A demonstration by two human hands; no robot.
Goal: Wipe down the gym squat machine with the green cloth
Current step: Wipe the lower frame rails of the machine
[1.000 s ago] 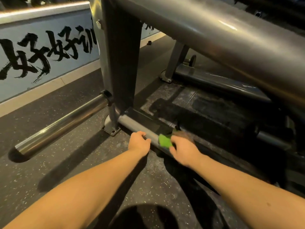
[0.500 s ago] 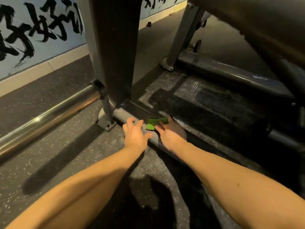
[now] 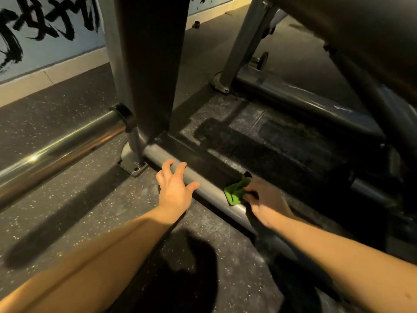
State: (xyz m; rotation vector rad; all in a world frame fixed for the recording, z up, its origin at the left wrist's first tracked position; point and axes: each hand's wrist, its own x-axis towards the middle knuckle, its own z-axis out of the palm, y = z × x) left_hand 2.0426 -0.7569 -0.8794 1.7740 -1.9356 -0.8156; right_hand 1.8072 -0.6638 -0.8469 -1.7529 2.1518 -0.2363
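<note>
The squat machine's grey base tube point(image 3: 203, 184) runs along the floor from a thick upright post point(image 3: 149, 71) toward the lower right. My right hand point(image 3: 266, 202) grips a bunched green cloth point(image 3: 235, 193) and holds it against the top of this tube. My left hand point(image 3: 174, 188) hovers with fingers spread over the same tube, just left of the cloth and apart from it, holding nothing.
A chrome weight peg point(image 3: 56, 152) sticks out left from the post, low over the speckled rubber floor point(image 3: 67, 211). A second frame tube point(image 3: 304, 102) and slanted leg point(image 3: 241, 44) lie beyond. A wall with black brush lettering point(image 3: 45, 26) stands at left.
My right hand has slid the cloth along the base tube to the right, away from the post. My left hand has opened, its fingers now spread, and the two hands have moved apart.
</note>
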